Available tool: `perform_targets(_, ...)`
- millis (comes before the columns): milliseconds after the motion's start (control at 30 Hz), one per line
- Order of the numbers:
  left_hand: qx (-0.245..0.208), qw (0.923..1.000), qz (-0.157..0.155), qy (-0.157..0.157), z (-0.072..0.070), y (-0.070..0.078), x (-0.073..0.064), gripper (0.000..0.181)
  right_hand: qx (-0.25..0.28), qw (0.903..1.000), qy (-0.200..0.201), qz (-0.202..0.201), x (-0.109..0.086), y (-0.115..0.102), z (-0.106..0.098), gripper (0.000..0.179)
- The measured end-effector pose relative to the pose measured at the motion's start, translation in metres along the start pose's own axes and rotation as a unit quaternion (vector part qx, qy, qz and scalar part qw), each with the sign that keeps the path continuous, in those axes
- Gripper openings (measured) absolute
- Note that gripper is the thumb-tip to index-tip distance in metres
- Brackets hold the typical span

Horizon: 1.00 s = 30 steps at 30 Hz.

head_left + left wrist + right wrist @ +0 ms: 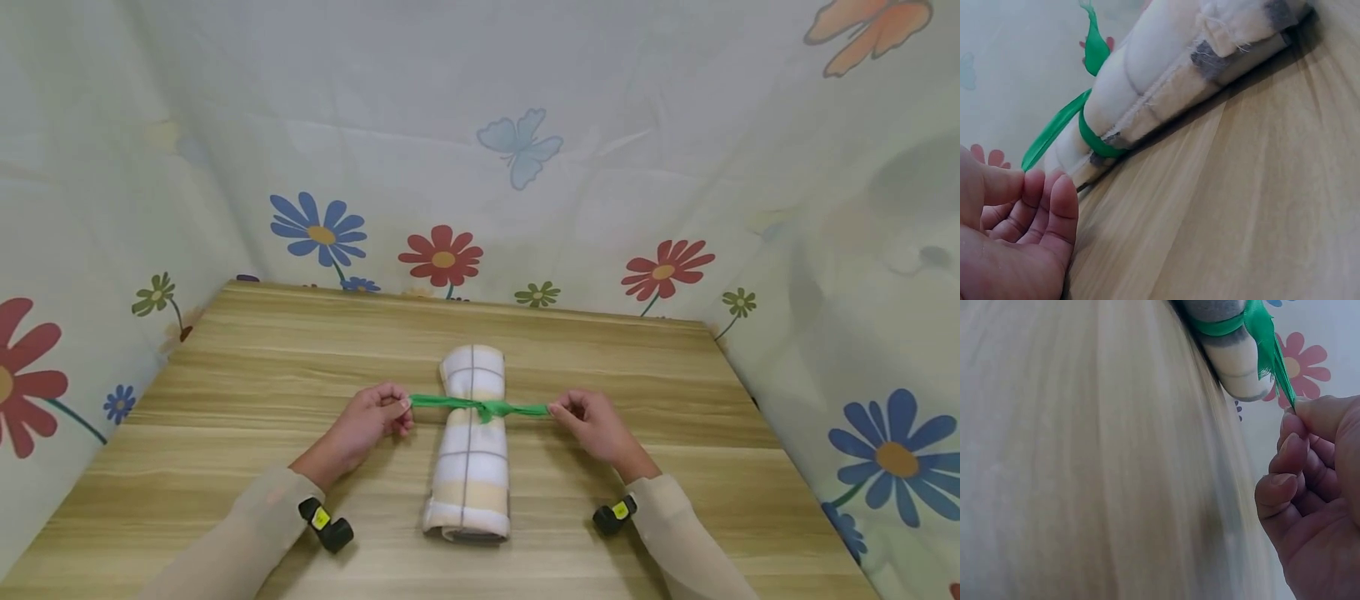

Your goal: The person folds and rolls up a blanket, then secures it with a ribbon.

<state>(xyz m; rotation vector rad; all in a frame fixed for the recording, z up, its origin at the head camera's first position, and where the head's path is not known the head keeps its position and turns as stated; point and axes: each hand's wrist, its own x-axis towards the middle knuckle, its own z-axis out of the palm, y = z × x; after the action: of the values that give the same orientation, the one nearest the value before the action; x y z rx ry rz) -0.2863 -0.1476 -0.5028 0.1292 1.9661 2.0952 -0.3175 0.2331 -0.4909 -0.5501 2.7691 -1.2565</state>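
Observation:
A rolled towel [471, 475], white and cream with grey lines, lies lengthwise on the table in the head view. Around its middle runs a green ribbon [492, 409], gathered in a knot on top that draws the roll in. My left hand [371, 421] pinches one ribbon end between thumb and forefinger, left of the roll. On the other side, my right hand [596, 423] pinches the opposite end. Both ends stretch out nearly straight. In the left wrist view the ribbon [1100, 144] wraps the towel's side. A frayed ribbon tail [1264, 347] hangs by the knot in the right wrist view.
The wood-grain table [300, 342] extends on both sides of the roll. A pale curtain [405, 150] printed with flowers and butterflies encloses its back and sides. Each wrist carries a small black camera, one on the left [326, 525] and one on the right [615, 514].

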Motion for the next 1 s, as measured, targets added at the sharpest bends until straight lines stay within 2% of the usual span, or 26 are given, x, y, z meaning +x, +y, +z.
perform_targets(333, 0.015, 0.9996, -0.018, 0.014, 0.006, 0.004, 0.006, 0.017, 0.040, 0.9981, 0.026, 0.040, 0.002, 0.006, 0.002, 0.027)
perform_targets(667, 0.014, 0.9990, -0.023, 0.036, 0.003, 0.001, 0.015, 0.016, 0.029, 0.9965, 0.055, 0.057, 0.013, 0.002, 0.004, 0.026)
perform_targets(867, 0.018, 0.9988, -0.037, 0.025, -0.001, -0.002, 0.016, 0.016, 0.030, 0.9967, 0.038, 0.066, 0.012, 0.002, 0.005, 0.026)
perform_targets(1000, 0.044, 0.9979, -0.043, 0.022, -0.004, 0.001, 0.014, 0.018, 0.042, 0.9969, 0.021, 0.064, 0.009, 0.006, 0.004, 0.026)
